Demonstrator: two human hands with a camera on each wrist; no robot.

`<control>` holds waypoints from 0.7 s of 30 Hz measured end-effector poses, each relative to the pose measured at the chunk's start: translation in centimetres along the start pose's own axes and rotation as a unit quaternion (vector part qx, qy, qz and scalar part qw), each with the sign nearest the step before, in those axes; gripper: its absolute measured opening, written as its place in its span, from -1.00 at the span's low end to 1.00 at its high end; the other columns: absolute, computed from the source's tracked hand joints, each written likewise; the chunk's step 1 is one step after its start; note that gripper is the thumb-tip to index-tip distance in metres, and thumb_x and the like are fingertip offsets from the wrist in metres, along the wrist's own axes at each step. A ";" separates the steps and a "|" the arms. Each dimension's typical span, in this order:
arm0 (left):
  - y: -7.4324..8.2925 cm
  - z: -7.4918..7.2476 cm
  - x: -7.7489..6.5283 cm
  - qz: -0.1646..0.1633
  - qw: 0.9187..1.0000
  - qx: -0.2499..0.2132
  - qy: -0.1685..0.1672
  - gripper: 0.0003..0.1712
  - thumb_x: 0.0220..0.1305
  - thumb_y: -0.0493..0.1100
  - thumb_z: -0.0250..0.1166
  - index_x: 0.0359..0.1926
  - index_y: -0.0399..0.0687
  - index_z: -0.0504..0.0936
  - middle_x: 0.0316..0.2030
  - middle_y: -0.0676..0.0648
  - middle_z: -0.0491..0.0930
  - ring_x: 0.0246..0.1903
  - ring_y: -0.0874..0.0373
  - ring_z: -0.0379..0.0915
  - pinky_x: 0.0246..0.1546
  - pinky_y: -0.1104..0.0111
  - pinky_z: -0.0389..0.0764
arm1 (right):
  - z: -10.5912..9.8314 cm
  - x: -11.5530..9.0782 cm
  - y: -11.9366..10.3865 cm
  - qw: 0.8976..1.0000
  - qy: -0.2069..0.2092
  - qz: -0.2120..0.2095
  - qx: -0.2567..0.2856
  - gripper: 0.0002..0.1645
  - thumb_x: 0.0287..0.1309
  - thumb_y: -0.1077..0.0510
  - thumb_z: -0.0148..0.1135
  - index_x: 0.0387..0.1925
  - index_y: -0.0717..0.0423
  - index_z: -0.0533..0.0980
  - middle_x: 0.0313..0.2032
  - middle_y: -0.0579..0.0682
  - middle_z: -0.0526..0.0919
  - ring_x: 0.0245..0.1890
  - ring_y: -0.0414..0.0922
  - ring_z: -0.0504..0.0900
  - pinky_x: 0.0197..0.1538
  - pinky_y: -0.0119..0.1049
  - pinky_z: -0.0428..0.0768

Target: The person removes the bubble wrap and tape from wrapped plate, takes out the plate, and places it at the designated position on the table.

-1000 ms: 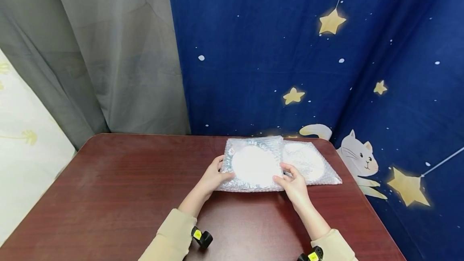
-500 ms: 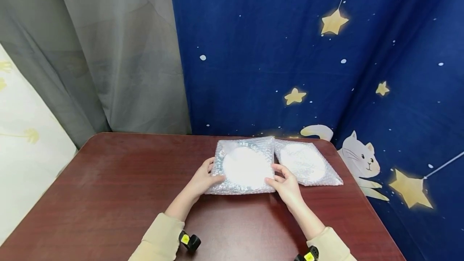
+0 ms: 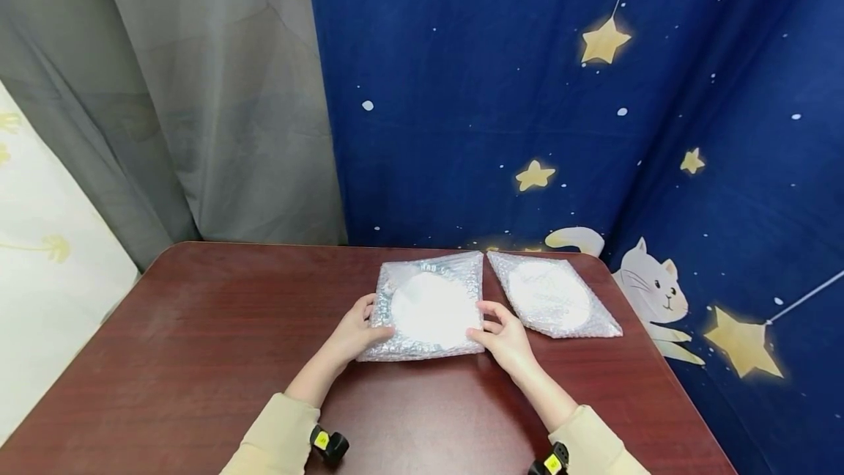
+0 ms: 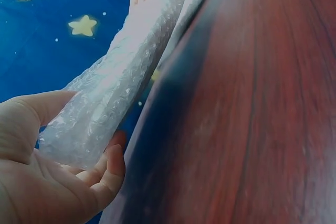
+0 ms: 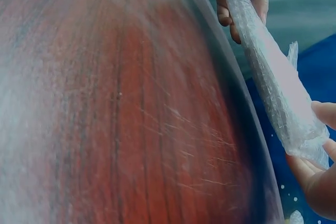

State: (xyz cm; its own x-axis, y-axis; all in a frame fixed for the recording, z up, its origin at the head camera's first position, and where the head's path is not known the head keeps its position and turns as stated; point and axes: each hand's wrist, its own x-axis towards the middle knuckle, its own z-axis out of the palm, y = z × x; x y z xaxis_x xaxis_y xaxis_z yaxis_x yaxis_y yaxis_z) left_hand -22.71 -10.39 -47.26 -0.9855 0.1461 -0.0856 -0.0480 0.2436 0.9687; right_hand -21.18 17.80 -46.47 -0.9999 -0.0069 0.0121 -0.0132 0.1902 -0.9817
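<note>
A flat bubble-wrapped package with a white round area and some dark lettering is held between both hands, apparently raised off the table. My left hand grips its left edge, thumb on top and fingers beneath, as the left wrist view shows on the bubble wrap. My right hand pinches the opposite edge, and the right wrist view has its thumb and fingers around the wrapped end. What lies inside the wrap is hard to make out.
A second bubble-wrapped package lies to the right, near the back right corner of the reddish-brown table. Behind the table hang a grey curtain and a blue starry curtain.
Both hands have carried the package leftward and slightly nearer. It overlapped the second package before; now a gap shows between them. The second package has stayed put.
</note>
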 end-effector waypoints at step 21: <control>-1.9 -1.0 0.4 0.021 0.999 0.045 -0.001 -0.08 0.07 -0.31 0.41 0.36 -0.47 0.10 0.27 -0.51 0.19 0.29 -0.32 0.10 0.26 -0.05 0.19 | 1.2 1.2 2.9 1.000 -0.026 -0.004 -0.012 -0.38 -0.05 0.34 0.44 0.12 0.19 0.49 0.07 0.14 0.49 -0.01 0.06 0.58 -0.24 -0.34 0.59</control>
State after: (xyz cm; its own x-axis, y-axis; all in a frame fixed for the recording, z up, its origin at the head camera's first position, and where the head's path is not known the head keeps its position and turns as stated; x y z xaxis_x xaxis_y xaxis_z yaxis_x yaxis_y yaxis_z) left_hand -23.20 -11.78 -48.88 -0.9861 0.1596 -0.0456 0.0084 0.3225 0.9465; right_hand -22.46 17.16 -49.51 -0.9982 -0.0597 0.0087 -0.0213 0.2135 -0.9767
